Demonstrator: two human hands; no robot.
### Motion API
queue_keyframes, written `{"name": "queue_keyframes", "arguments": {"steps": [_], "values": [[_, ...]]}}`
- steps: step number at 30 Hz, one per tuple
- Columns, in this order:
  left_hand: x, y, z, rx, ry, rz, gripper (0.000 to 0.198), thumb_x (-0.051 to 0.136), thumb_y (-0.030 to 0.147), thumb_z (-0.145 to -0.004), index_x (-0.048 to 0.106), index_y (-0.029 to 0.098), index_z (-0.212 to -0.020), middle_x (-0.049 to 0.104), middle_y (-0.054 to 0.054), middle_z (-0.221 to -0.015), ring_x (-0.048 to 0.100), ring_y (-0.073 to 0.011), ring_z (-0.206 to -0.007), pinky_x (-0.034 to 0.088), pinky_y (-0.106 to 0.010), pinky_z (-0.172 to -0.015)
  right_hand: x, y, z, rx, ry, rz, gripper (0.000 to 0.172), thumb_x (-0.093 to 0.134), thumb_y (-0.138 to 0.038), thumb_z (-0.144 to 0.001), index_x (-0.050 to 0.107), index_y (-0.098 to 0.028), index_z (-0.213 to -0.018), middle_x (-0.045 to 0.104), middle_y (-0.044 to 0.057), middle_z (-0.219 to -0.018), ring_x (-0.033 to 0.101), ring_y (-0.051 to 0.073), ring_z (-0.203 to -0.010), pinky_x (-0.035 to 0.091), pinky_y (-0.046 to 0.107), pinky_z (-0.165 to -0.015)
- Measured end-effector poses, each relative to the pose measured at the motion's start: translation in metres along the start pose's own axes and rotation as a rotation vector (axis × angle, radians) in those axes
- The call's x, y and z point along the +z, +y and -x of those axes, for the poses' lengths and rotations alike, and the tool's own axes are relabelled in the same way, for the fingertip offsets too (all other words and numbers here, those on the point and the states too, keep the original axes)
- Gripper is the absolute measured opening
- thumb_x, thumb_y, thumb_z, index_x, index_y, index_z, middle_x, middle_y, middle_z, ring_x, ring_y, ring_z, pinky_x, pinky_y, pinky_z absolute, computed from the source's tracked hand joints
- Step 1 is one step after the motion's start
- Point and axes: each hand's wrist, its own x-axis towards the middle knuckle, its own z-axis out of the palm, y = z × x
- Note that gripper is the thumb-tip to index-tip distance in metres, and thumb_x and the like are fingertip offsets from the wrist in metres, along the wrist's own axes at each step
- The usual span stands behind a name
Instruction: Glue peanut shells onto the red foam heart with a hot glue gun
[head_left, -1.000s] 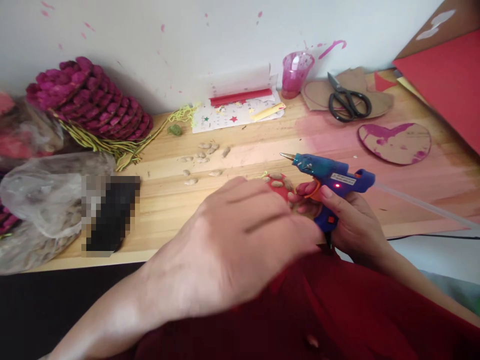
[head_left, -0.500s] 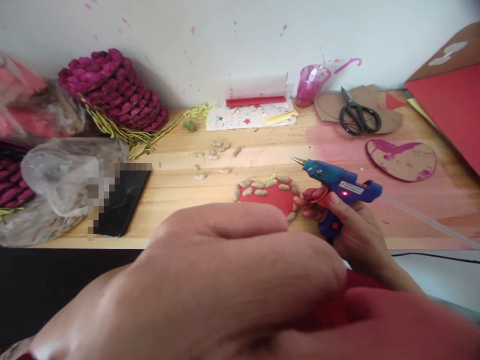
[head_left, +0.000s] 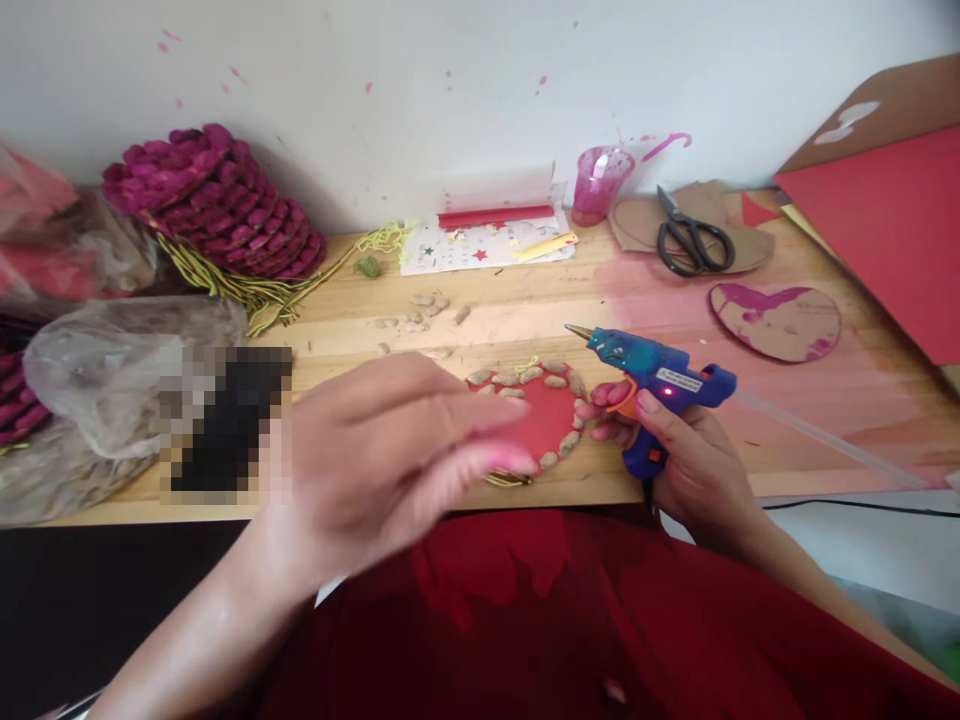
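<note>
Head view: the flat red heart-shaped card (head_left: 541, 418), rimmed with glued peanut shells and a loop of yellow yarn at its top, lies on the pale wooden bench (head_left: 480, 330) near the front edge, between the two hands. It looks light and thin, probably bendy, and its shells could snap off. It is likely best held by the bare red middle or flat from beneath, not by the rim.

The left hand (head_left: 375, 450) hovers, blurred, over the card's left side, its grip released and fingers spread, holding nothing. Whether the fingertips touch the card cannot be told. The right hand (head_left: 694, 465) has its grip clenched round the blue plastic hot-glue gun (head_left: 652, 368), nozzle pointing left beside the card's upper right, red lamp lit.

Loose peanut shells (head_left: 420, 305) lie just beyond. Farther back are black-handled scissors (head_left: 694, 240) on brown cardboard, a pink plastic cup (head_left: 598, 183) and, to the left, a stack of magenta pieces (head_left: 217, 205).
</note>
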Motion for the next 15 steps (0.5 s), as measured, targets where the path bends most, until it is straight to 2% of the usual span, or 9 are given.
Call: {"name": "queue_keyframes", "arguments": {"steps": [4,6,8,15], "values": [[0.026,-0.028,-0.147,0.003,-0.006,-0.065,0.026,0.061,0.033,-0.092,0.074,0.031,-0.114,0.071,-0.005,-0.087,0.065,-0.0239,-0.087,0.059,-0.038,-0.078,0.001,0.000,0.000,-0.016,0.017,-0.032,0.014,0.078,-0.039,-0.083,0.080,-0.026,-0.084,0.077,0.004,-0.089,0.076,0.024,-0.084,0.063,0.032,-0.067],[0.034,-0.039,-0.194,0.007,-0.019,-0.091,0.024,0.060,0.028,-0.093,0.074,0.028,-0.114,0.071,-0.006,-0.088,0.064,-0.0234,-0.088,0.057,-0.038,-0.079,0.002,-0.001,0.000,-0.008,0.019,-0.040,0.013,0.078,-0.038,-0.083,0.080,-0.025,-0.083,0.077,0.004,-0.089,0.076,0.024,-0.084,0.062,0.031,-0.067],[0.038,-0.044,-0.210,0.018,-0.036,-0.112,0.025,0.056,0.020,-0.096,0.073,0.023,-0.114,0.072,-0.007,-0.091,0.063,-0.0228,-0.089,0.055,-0.038,-0.081,0.002,-0.002,0.000,0.002,0.020,-0.045,0.014,0.078,-0.038,-0.083,0.080,-0.024,-0.083,0.077,0.005,-0.089,0.075,0.023,-0.084,0.062,0.030,-0.067],[0.052,-0.038,-0.206,0.032,-0.114,-0.110,0.009,0.064,0.019,-0.094,0.073,0.019,-0.094,0.070,-0.006,-0.087,0.059,-0.0219,-0.087,0.050,-0.037,-0.082,0.001,-0.001,0.000,-0.005,0.010,-0.041,0.014,0.077,-0.039,-0.085,0.081,-0.025,-0.085,0.078,0.005,-0.089,0.075,0.022,-0.083,0.061,0.029,-0.067]]}}
